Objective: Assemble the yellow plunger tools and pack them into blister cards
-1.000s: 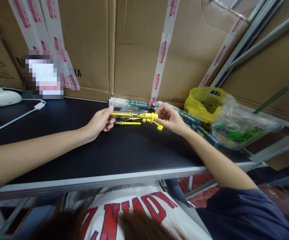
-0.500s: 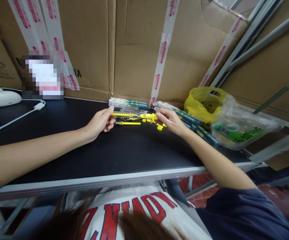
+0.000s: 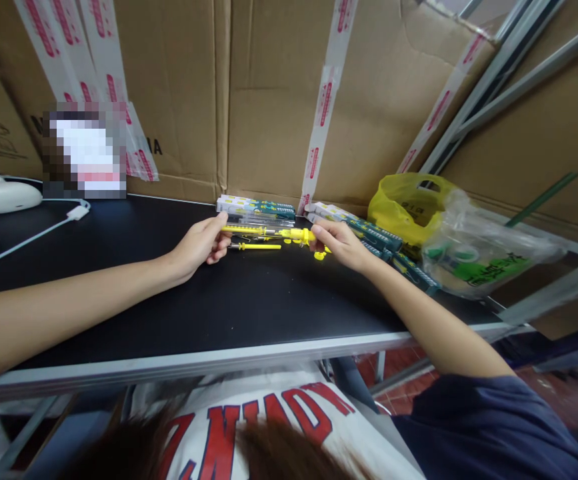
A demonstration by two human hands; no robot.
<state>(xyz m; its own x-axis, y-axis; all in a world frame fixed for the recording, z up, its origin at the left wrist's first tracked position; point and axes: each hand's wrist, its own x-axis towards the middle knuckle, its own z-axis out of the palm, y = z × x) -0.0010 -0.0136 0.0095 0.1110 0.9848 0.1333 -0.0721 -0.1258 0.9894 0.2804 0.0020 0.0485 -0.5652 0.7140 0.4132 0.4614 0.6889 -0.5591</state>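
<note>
My left hand [image 3: 203, 241] is closed around the left end of a slim yellow pen [image 3: 251, 230] held level just above the table. At the pen's right end, a thicker yellow top piece [image 3: 296, 235] is pinched between the thumb and fingers of my right hand [image 3: 336, 241]. A short silvery part shows between the slim section and the top piece. Below the pen, a thin yellow pen part with a metal tip [image 3: 261, 247] lies on the table. More small yellow pieces [image 3: 321, 255] lie under my right hand, partly hidden by it.
Printed white-and-green pen boxes [image 3: 263, 208] lie along the cardboard wall, with more green boxes [image 3: 381, 235] at the right. Beyond those stand a yellow plastic bag [image 3: 403, 207] and a clear bag [image 3: 483, 267]. A white cable [image 3: 29, 235] and white device [image 3: 6, 196] are at left.
My right hand's fingers have closed in on the pen's top piece, from a looser touch at its end. My left hand has stayed in place with the pen.
</note>
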